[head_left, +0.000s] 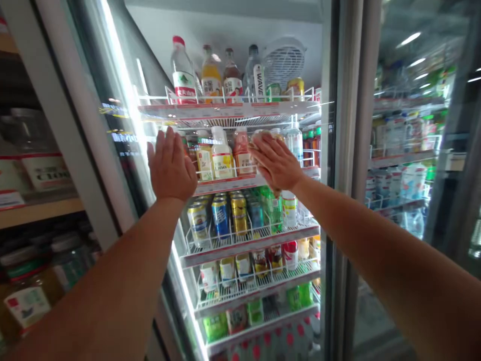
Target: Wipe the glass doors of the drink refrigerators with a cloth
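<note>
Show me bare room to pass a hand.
Between the left hand and right hand; also above the bottles on the top shelf, under the cooler ceiling, though apparently behind glass. Lower shelves are crowded with bottles and cans; no clear set-down spot shows.

Bare hands [172,168]: two. Cloth [277,193]: one. Top shelf [240,109], upright bottles [184,75]: four. Same shelf, cans [295,88]: two, possibly a third at the blurred right edge. Round grille [284,62]: one. Lit cabinet's shelf fronts [255,243]: five counted.

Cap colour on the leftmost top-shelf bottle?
The cap is red; it shows best in the head view.
</note>
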`<state>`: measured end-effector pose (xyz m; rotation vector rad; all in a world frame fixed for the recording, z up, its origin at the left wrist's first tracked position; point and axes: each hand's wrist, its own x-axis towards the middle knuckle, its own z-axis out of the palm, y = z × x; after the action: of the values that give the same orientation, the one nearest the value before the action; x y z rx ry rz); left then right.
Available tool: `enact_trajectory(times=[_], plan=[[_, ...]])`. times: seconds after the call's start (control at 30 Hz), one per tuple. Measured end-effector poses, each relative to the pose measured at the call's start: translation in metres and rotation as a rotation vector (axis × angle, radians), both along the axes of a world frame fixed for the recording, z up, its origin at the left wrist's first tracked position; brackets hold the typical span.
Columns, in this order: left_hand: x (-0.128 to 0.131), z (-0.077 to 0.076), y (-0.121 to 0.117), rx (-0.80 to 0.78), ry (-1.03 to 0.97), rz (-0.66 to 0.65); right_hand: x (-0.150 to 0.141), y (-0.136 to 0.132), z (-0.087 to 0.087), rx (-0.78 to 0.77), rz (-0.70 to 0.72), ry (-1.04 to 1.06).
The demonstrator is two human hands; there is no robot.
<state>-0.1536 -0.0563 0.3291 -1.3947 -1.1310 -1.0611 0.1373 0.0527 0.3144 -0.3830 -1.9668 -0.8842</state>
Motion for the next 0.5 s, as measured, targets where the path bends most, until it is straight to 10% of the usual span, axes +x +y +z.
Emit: enact_trajectory(times=[0.23,0.43,0.5], plan=[[0.003,0.001,-0.002,-0.03,-0.018,0.026,-0.005,0.006,0.007,-0.125,-0.061,0.428],[0.002,0.001,-0.001,-0.044,-0.044,-0.027,-0.012,-0.005,-0.011,-0.018,0.039,-0.167],[0.002,0.001,-0.001,-0.042,-0.039,-0.019,-0.011,-0.002,-0.013,-0.016,0.023,-0.065]])
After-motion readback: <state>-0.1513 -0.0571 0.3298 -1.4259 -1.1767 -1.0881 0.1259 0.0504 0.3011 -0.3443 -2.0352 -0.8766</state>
